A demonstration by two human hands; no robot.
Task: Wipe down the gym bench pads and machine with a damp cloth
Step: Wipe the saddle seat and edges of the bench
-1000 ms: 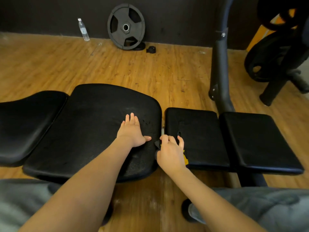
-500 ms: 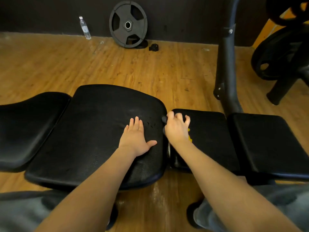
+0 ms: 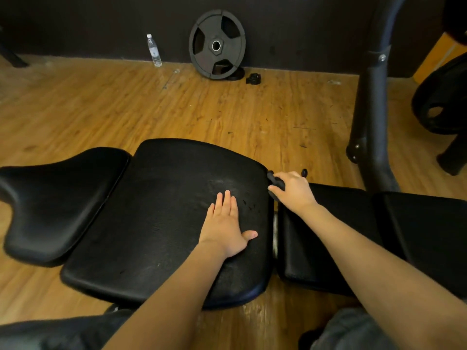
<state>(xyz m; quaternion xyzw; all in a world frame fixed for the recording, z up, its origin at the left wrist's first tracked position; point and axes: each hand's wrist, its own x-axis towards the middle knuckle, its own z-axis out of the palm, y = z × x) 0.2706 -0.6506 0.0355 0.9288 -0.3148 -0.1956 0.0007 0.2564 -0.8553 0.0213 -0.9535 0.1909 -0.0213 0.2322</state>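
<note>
Damp dark cloth (image 3: pixel 274 182), bunched and nearly the colour of the vinyl, sits under my right hand (image 3: pixel 294 189) at the far right corner of the wide black textured vinyl bench pad (image 3: pixel 151 218), right where it meets the smaller black seat pad (image 3: pixel 336 223). My fingers curl over the cloth and grip it; a bit pokes out past my knuckles. My left hand (image 3: pixel 226 229) lies flat and open on the big pad near its right edge, holding nothing, just bracing. The risk I see: the cloth could snag or drop into the gap between the two pads, where a metal frame bar (image 3: pixel 275 233) shows, or I could skip that seam entirely. Leaning hard on a damp pad, my left palm might also slip.
</note>
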